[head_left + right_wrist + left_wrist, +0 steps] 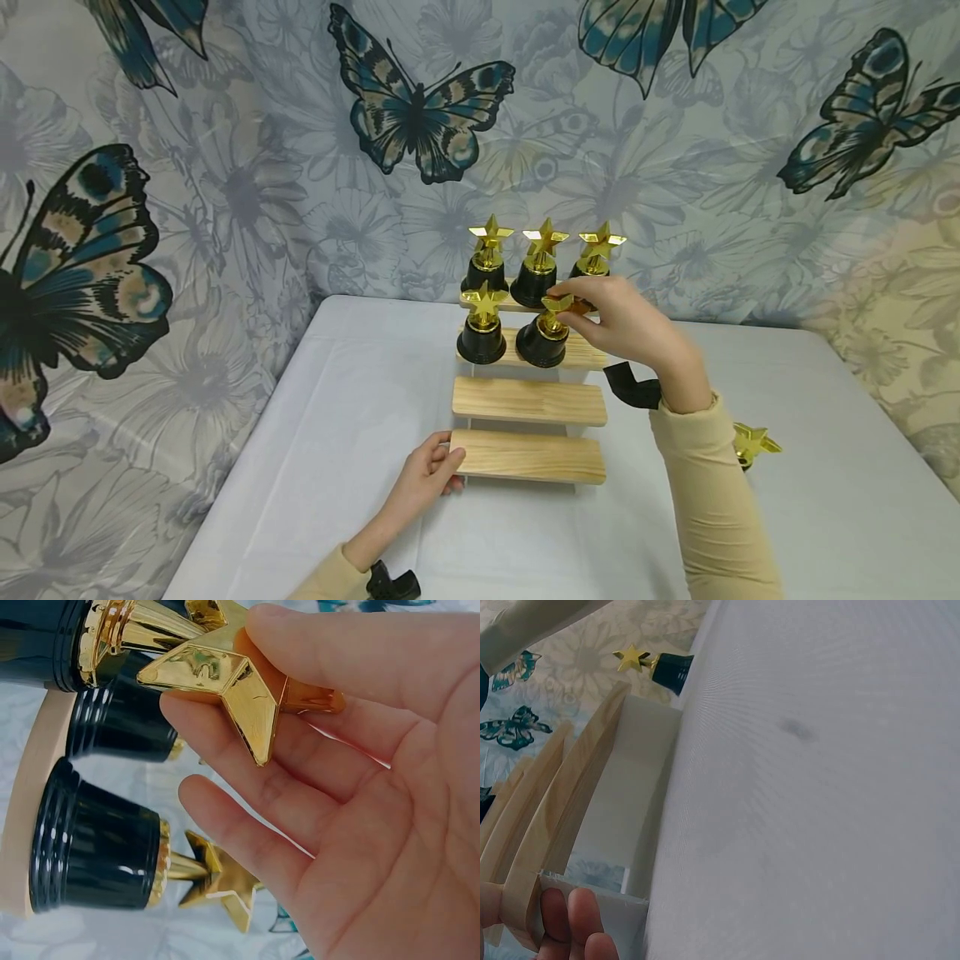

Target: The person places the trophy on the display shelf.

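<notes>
My right hand (618, 321) pinches the gold star of a star trophy (543, 343) between thumb and fingers. That trophy's black base is over the second step from the back and leans slightly in the head view. Beside it on the same step stands another star trophy (482, 337), upright. In the right wrist view the thumb and fingers lie on the held gold star (238, 682). My left hand (427, 468) grips the left end of the lowest wooden step (528, 457), its fingers under the board (566, 802) in the left wrist view.
Three more star trophies (536, 279) stand on the rearmost step, partly behind my right hand. Another wooden step (528, 402) lies above the lowest one. A loose trophy (753, 443) is on the white table (360, 375), partly hidden by my right sleeve. Butterfly-patterned cloth (247, 192) hangs behind.
</notes>
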### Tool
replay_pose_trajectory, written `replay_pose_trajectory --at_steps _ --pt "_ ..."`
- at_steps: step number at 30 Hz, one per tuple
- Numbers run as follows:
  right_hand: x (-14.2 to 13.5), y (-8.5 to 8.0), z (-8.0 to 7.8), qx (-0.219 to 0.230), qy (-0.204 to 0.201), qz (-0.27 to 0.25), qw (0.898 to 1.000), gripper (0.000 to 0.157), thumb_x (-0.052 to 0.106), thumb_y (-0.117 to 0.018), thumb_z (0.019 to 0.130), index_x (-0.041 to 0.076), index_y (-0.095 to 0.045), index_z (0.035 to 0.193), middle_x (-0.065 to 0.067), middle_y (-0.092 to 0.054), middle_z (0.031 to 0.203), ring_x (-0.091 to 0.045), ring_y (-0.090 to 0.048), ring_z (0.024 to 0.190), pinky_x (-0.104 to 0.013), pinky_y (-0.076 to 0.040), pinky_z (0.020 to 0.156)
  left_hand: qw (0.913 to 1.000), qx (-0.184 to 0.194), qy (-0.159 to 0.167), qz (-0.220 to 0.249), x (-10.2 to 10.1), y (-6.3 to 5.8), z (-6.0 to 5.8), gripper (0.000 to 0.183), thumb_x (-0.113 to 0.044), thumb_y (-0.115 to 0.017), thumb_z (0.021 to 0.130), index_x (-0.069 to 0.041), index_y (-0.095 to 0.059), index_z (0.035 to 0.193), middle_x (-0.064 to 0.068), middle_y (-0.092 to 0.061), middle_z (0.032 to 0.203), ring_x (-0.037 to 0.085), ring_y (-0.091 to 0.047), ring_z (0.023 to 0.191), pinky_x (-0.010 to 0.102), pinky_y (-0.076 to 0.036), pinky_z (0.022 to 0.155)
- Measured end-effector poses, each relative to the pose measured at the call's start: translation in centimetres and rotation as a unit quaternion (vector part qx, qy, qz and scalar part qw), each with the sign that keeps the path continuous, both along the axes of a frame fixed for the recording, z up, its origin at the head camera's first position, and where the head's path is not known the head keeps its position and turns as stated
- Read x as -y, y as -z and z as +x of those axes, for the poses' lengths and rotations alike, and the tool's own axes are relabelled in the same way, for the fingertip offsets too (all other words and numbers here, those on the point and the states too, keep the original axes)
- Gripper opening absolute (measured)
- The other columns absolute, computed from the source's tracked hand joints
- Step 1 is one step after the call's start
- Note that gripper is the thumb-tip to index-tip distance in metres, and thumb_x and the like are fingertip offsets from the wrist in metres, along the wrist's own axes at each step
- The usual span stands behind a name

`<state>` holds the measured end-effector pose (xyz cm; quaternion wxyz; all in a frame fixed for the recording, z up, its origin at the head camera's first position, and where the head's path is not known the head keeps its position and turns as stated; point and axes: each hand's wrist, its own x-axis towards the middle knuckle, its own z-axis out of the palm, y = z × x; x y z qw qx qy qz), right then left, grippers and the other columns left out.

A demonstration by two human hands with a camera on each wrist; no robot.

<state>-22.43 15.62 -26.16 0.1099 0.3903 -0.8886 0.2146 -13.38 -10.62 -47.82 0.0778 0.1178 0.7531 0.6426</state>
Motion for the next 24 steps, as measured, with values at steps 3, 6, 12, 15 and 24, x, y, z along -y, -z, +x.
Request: replay_pose_trajectory --at_steps 3,6,12,15,24 --pt "0.4 0.0 -0.3 0.002 -0.002 0.008 1.000 0.027 0.004 -0.066 0.086 -0.002 -0.063 0.112 -0.011 -0.067 0.099 -0.016 -0.062 0.076 -0.033 -0.049 0.063 1.0000 0.001 0.000 0.002 0.0 0.0 0.0 0.046 -0.028 -0.052 0.096 0.008 -0.045 0.126 0.008 -0.061 0.079 0.019 -0.060 0.060 0.025 -0.049 0.052" --pt "0.7 0.1 -0.7 0.004 -0.006 0.008 1.000 0.027 0.004 -0.066 0.086 -0.003 -0.063 0.112 -0.012 -0.067 0.099 -0.016 -0.062 0.075 -0.033 -0.049 0.064 1.0000 0.001 0.000 0.002 0.0 -0.1 0.0 0.046 -0.027 -0.053 0.096 0.008 -0.045 0.126 0.008 -0.062 0.080 0.019 -0.060 0.060 0.025 -0.049 0.053" --pt "1.2 0.1 -1.3 0.009 -0.011 0.009 1.000 0.025 0.002 -0.065 0.086 -0.003 -0.063 0.111 -0.013 -0.067 0.100 -0.016 -0.061 0.074 -0.033 -0.049 0.065 1.0000 0.002 0.000 0.002 0.0 -0.1 0.0 0.046 -0.027 -0.053 0.096 0.008 -0.045 0.126 0.008 -0.062 0.079 0.018 -0.060 0.060 0.025 -0.048 0.053" --pt "1.4 0.0 -1.5 0.015 -0.010 0.013 1.000 0.025 0.003 -0.064 0.087 -0.003 -0.063 0.111 -0.012 -0.067 0.099 -0.015 -0.060 0.072 -0.033 -0.048 0.064 1.0000 0.002 0.000 0.001 0.0 0.0 0.0 0.046 -0.027 -0.053 0.096 0.008 -0.045 0.126 0.008 -0.062 0.080 0.017 -0.060 0.061 0.024 -0.048 0.053" --pt "1.9 -0.1 -1.9 0.034 -0.007 0.019 0.999 0.026 0.003 -0.062 0.089 -0.002 -0.062 0.114 -0.013 -0.066 0.104 -0.018 -0.061 0.077 -0.035 -0.049 0.068 1.0000 0.005 0.002 0.005 0.1 -0.1 0.0 0.046 -0.027 -0.052 0.096 0.008 -0.045 0.126 0.008 -0.061 0.079 0.018 -0.059 0.061 0.024 -0.048 0.053"
